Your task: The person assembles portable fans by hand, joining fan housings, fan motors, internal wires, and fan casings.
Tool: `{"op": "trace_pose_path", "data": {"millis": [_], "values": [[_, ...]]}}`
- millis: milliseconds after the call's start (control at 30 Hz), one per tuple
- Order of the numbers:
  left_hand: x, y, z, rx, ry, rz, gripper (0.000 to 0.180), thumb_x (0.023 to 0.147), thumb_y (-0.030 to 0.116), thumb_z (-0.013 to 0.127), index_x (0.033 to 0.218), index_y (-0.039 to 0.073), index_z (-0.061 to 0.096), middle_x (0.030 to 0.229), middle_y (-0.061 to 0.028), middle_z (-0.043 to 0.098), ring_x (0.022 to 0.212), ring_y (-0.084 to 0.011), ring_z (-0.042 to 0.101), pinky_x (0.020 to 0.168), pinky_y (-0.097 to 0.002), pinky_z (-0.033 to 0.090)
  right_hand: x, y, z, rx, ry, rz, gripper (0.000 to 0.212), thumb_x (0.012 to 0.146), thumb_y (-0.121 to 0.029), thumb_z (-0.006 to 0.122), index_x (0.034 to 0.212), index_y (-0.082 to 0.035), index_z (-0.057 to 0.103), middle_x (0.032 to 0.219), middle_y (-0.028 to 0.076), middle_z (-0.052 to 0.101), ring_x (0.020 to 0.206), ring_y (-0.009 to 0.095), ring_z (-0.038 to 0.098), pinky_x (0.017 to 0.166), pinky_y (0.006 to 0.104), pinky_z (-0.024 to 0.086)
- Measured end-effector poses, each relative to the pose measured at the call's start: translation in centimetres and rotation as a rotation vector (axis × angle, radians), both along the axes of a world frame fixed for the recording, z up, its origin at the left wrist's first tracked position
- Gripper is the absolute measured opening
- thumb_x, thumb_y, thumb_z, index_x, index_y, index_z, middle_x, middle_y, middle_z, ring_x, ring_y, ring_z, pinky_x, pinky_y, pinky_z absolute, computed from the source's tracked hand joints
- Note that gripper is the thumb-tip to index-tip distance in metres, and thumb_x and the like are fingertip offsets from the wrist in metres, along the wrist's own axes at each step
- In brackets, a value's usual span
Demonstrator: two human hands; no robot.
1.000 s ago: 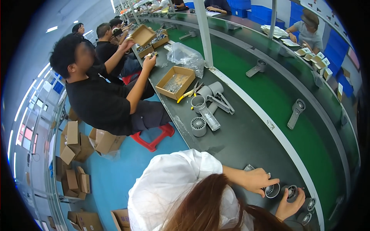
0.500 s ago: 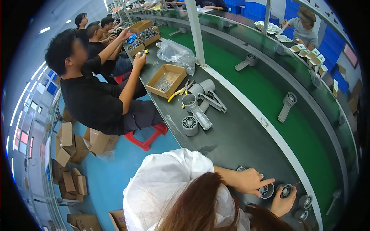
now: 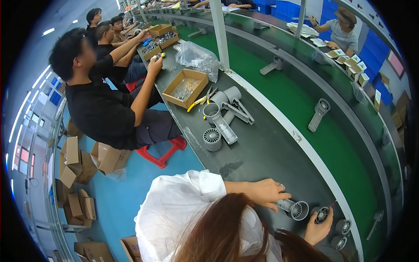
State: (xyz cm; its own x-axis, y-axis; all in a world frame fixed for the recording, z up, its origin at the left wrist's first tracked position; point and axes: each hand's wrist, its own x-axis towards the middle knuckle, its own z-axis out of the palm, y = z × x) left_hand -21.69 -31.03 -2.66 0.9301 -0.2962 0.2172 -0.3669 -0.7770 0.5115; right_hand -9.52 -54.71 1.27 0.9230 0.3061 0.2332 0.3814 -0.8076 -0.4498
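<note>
My left hand (image 3: 267, 193) reaches across the dark bench, its thumb and fingers around the handle end of a grey handheld fan housing (image 3: 299, 210). That housing lies on the bench with its round, ribbed ring toward my right hand. My right hand (image 3: 319, 227) grips a small round grey fan part (image 3: 322, 214) with a dark centre, and a thin red wire rises from it. Beside it, near the bench's outer edge, stand two similar round fan parts, an upper one (image 3: 343, 226) and a lower one (image 3: 338, 242).
Further up the bench lie more grey fan housings (image 3: 223, 127), a round ribbed part (image 3: 212, 139), yellow-handled pliers (image 3: 198, 103), a cardboard tray (image 3: 185, 89) and a clear plastic bag (image 3: 198, 59). A green conveyor (image 3: 283, 105) carries grey fans. A co-worker (image 3: 109, 96) sits at left.
My left hand has drawn back from the ring to the housing's handle, and the housing has turned slightly. My right hand keeps the round fan part. The co-worker's arms have moved little.
</note>
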Motion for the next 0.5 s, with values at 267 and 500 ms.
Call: {"op": "trace_pose_path", "data": {"millis": [267,500], "values": [[0.5,-1.0,-1.6,0.053,-0.269,0.047,0.059,0.084,0.039,0.062,0.129,0.004,0.048,0.092,-0.0163,0.053,0.071,-0.0291,0.056,0.061,-0.0393,0.048,0.1,-0.3,-0.1,0.029,-0.006,0.045,0.052,0.075,-0.010,0.066,0.125,-0.004,0.051,0.113,0.019,0.060,0.104,0.038,0.057,0.088,0.0425,0.045],[0.6,-1.9,-2.9,0.137,-0.467,0.101,0.063,0.082,0.045,0.063,0.129,0.005,0.052,0.083,-0.0121,0.050,0.057,-0.0227,0.052,0.048,-0.0337,0.045,-0.6,0.4,0.0,0.025,-0.009,-0.004,0.050,0.080,-0.019,0.067,0.125,-0.005,0.051,0.111,0.018,0.060,0.103,0.037,0.058,0.085,0.0432,0.045]]}}
